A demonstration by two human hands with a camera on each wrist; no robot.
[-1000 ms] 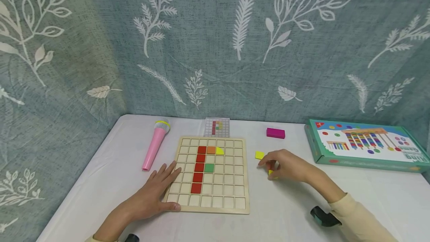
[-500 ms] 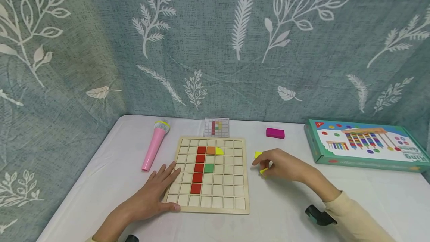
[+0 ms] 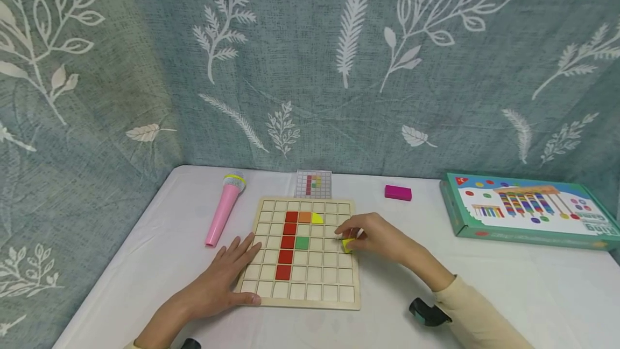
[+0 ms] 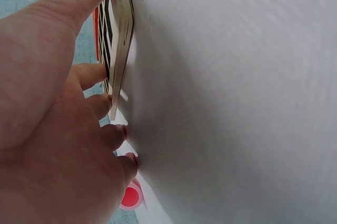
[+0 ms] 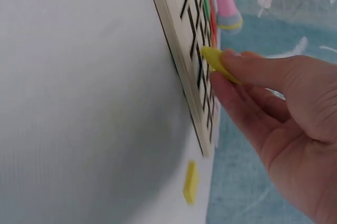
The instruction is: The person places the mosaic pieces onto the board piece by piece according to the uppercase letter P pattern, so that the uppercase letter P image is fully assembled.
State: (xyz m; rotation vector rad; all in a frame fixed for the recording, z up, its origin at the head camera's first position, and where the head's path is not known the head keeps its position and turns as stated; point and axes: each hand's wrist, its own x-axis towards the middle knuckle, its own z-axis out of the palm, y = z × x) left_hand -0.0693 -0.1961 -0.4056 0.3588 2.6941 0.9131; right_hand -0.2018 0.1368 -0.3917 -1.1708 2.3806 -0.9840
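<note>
A wooden grid board (image 3: pixel 310 304) lies on the white-covered table. In it sit a column of several red tiles (image 3: pixel 288 242), an orange tile (image 3: pixel 305 217), a yellow quarter-round tile (image 3: pixel 317 218) and a green tile (image 3: pixel 302 243). My left hand (image 3: pixel 220 279) rests along the board's left side, fingers spread and thumb at the near corner. Over the board's right edge, my right hand (image 3: pixel 375 236) pinches a yellow tile (image 5: pixel 218 63) between thumb and fingers. Another yellow tile (image 5: pixel 190 182) lies on the table beyond the board's edge; the right hand hides it in the head view.
A small pattern card (image 3: pixel 314 190) stands behind the board. To the left lies a pink toy microphone (image 3: pixel 224 214). A magenta block (image 3: pixel 398 193) sits at the back right, and a green-edged toy box (image 3: pixel 533 211) lies farther right. A leaf-print curtain (image 3: pixel 310 69) hangs behind.
My right hand has moved left from the table to the board's right edge, carrying the pinched yellow tile. The left hand stays in place on the board.
</note>
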